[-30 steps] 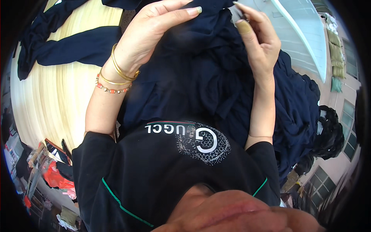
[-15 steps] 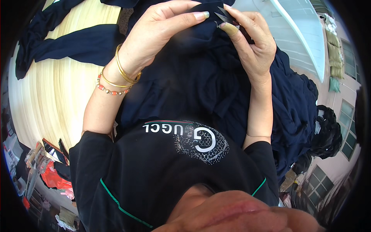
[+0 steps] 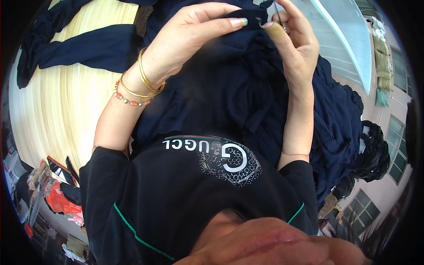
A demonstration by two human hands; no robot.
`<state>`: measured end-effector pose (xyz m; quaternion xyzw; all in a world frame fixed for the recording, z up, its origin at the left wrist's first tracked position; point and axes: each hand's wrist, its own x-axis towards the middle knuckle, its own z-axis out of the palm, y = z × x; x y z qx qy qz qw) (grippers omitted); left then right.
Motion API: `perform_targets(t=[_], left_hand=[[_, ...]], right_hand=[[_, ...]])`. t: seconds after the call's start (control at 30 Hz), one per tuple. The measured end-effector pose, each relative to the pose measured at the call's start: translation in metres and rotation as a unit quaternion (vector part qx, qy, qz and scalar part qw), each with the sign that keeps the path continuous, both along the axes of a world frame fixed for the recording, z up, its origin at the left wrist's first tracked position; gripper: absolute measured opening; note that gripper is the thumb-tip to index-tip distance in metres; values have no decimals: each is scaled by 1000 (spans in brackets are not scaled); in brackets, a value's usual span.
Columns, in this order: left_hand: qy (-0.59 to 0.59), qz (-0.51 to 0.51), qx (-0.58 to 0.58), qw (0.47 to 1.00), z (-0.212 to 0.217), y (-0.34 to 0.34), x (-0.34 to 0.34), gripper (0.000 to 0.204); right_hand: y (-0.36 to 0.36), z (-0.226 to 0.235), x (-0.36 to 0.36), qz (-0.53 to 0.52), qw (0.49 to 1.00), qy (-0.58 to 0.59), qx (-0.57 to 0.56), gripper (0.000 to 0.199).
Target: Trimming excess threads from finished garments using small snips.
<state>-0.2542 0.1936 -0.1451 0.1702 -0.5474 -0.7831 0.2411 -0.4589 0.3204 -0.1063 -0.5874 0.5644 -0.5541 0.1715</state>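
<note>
- Your cloth is plain navy.
- Bangles at ten o'clock: gold; the bracelet has coral and pale beads.
- The table at nine o'clock is pale yellow, streaked.

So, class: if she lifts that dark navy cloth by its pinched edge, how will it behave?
Probably floppy: the navy cloth lies in soft folds and bunches between the left hand and right hand. Likely light for its size, though the heaped bulk may drag.

Both hands raised, fingertips pinched.
</note>
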Motion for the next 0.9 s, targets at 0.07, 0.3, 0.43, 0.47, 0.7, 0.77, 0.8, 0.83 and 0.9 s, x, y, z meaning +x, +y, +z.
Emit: perform_targets(t=[0.07,0.3,0.43,0.47,0.7,0.77,0.8,0.83,0.9], left_hand=[[-11,1,4,1000,0,3,0,32],[-83,-3,-84,993,14,-7,-3,18],[43,-56,21,997,4,-12,0,18],[39,-55,35,997,3,-12,2,18],[28,-20,99,995,5,-11,1,18],[-2,3,72,997,-3,-14,7,25],[-31,26,49,998,-6,-15,9,34],[-31,25,47,998,-7,-15,9,34],[-38,40,17,998,-4,-10,12,34]], right_hand=[[2,4,1,36,984,-88,153,36],[3,-14,-17,-115,986,-118,7,13],[-10,-23,-24,-170,985,-9,-32,20],[-9,-22,-23,-170,985,-8,-33,20],[-6,14,13,-72,975,208,-10,31],[-10,11,15,-28,961,271,-54,30],[-10,13,19,-6,963,267,-40,33],[-7,8,19,-17,960,278,-13,42],[-7,5,18,-30,960,278,-7,41]])
